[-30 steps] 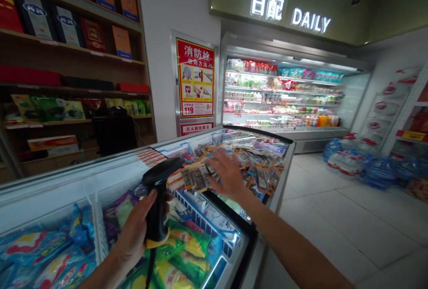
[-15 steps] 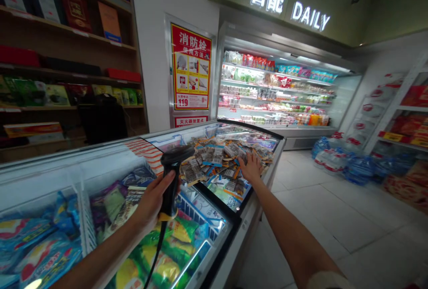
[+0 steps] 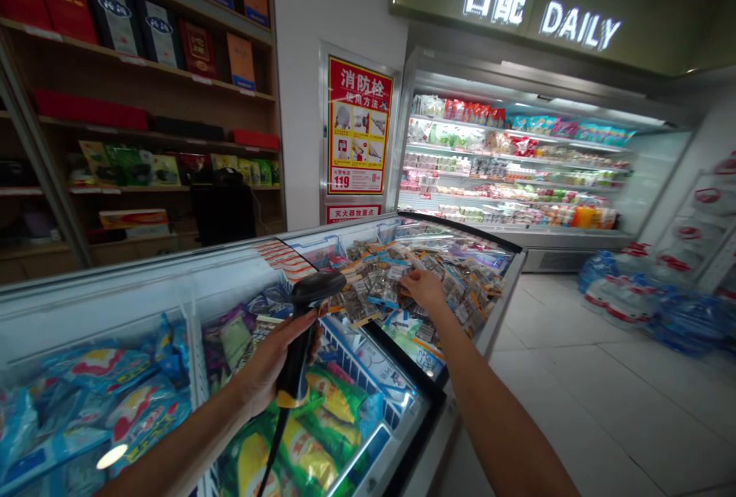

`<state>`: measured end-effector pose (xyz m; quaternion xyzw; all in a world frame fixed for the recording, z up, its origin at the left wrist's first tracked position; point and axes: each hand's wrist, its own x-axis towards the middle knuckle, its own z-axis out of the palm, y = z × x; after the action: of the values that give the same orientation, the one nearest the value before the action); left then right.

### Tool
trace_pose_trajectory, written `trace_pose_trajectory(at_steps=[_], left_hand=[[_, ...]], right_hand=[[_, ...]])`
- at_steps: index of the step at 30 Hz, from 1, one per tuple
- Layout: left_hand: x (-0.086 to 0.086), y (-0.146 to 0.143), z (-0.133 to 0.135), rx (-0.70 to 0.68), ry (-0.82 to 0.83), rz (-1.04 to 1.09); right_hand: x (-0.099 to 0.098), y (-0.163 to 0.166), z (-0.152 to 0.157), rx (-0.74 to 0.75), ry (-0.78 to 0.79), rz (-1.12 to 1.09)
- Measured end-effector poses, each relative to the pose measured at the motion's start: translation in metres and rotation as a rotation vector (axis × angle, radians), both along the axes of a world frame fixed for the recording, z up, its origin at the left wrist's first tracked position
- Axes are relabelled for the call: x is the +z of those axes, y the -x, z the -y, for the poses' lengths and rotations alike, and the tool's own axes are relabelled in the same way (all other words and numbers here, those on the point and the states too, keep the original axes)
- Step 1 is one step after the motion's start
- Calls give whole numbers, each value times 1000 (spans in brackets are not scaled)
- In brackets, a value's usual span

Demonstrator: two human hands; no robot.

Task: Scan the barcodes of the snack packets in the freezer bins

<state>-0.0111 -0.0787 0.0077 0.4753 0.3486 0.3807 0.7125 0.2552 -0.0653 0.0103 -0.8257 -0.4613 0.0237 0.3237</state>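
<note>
My left hand (image 3: 274, 363) is wrapped round the grip of a black barcode scanner (image 3: 307, 320), its cable trailing down, held over the chest freezer (image 3: 402, 436). My right hand (image 3: 424, 287) reaches out onto a heap of small snack packets (image 3: 402, 282) lying on the freezer's glass lid, its fingers curled on one packet. Under the lid lie blue bags (image 3: 97, 405) on the left and green and yellow bags (image 3: 310, 443) below the scanner.
Wooden shelves (image 3: 143, 98) of boxed goods line the left wall. A red fire-hydrant notice (image 3: 357, 127) hangs beside a lit open cooler (image 3: 517, 167). Packs of water bottles (image 3: 644, 297) sit on the tiled floor at right.
My right hand has shifted left across the packet heap and curled onto a packet. The scanner stays in my left hand. The view has panned a little to the left.
</note>
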Motion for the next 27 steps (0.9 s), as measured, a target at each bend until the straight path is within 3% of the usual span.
trace_pose_trajectory(at_steps=[4,7,11,13,16,21,24,27], left_hand=[[0,5,-2,-37,11,23],[3,10,-2,-32,6,2],[0,14,0,-7,19,-23],[-3,14,0,4,19,-19],[-5,12,-1,-13,7,-3],[-4,13,-1,-44,-42,16],[-2,16,-2,-28,-56,11],[0,23,0,-34,-59,20]], right_hand=[[2,8,3,-49,0,33],[3,29,9,-40,86,105],[-3,57,26,-36,88,179],[-12,66,41,81,128,167],[-29,73,69,375,228,20],[-46,74,97,636,162,-39],[-39,67,82,742,33,-382],[-18,54,43,593,-391,-722]])
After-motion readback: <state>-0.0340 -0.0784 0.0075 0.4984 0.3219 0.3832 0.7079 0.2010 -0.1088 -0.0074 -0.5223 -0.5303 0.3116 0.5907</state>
